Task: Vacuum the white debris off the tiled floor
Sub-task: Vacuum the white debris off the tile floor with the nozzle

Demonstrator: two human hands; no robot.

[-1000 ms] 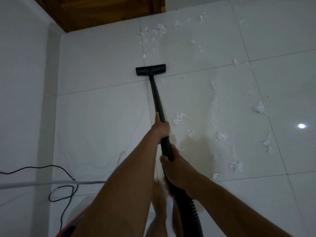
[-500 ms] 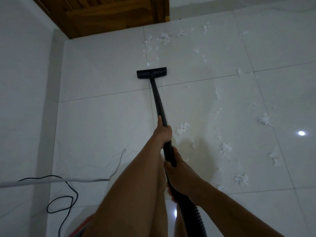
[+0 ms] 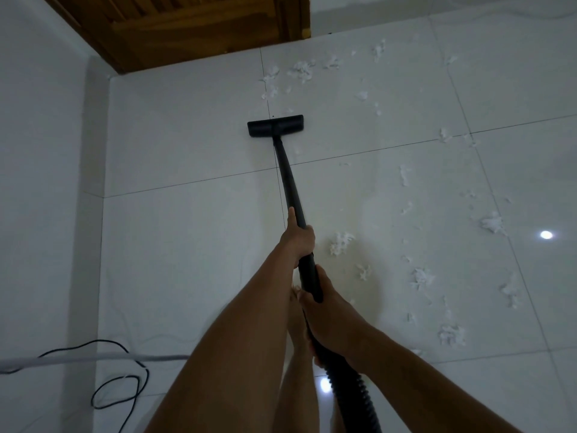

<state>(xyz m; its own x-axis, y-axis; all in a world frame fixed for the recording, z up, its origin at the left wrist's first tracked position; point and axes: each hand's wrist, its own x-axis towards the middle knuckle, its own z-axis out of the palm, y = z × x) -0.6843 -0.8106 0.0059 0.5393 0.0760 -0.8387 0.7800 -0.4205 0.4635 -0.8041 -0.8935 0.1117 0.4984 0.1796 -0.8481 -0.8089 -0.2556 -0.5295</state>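
A black vacuum wand runs from my hands out to its flat black floor head, which lies on the white tiled floor. My left hand grips the wand higher up. My right hand grips it lower, just above the ribbed black hose. White fluffy debris lies just beyond the head, near the wooden door. More debris is scattered to the right of the wand and further right.
A wooden door closes the far end. A white wall stands on the left. A black cord loops on the floor at lower left, crossed by a grey cable. My bare legs are below the arms.
The vacuum head has slid a little farther forward toward the debris by the door. Both hands keep the same grip on the wand.
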